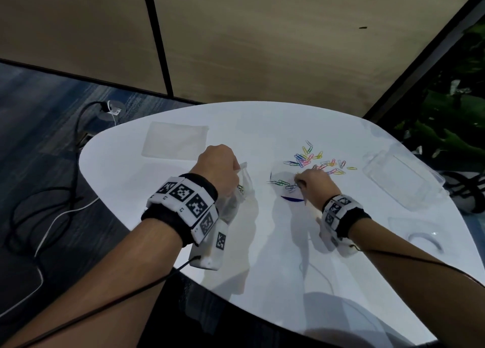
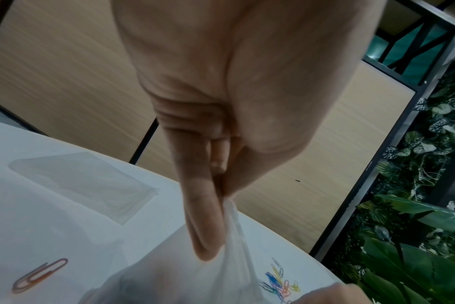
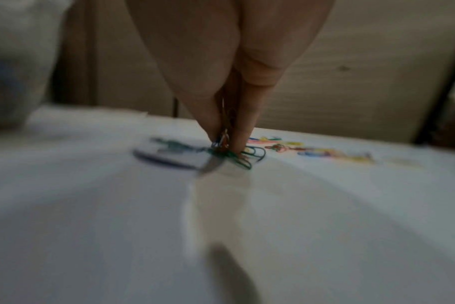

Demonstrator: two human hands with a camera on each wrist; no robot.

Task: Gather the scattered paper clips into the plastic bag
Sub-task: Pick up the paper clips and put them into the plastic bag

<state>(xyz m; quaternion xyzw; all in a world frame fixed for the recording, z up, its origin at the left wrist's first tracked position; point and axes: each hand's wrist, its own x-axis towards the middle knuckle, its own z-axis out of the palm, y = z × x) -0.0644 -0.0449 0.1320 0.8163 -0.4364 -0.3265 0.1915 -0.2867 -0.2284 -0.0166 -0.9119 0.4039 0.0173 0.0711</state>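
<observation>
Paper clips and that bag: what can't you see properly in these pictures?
- Head view: how many clips sit in the plastic bag; the left hand and cloudy plastic hide them.
- Right wrist view: how many paper clips the right hand pinches; blurred.
- Left wrist view: the bag's bottom; cut off by the lower edge.

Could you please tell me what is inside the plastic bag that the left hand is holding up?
A few paper clips show through the plastic bag pinched by the left hand. The wrist hides the bag's lower part, so their number stays unclear.
</observation>
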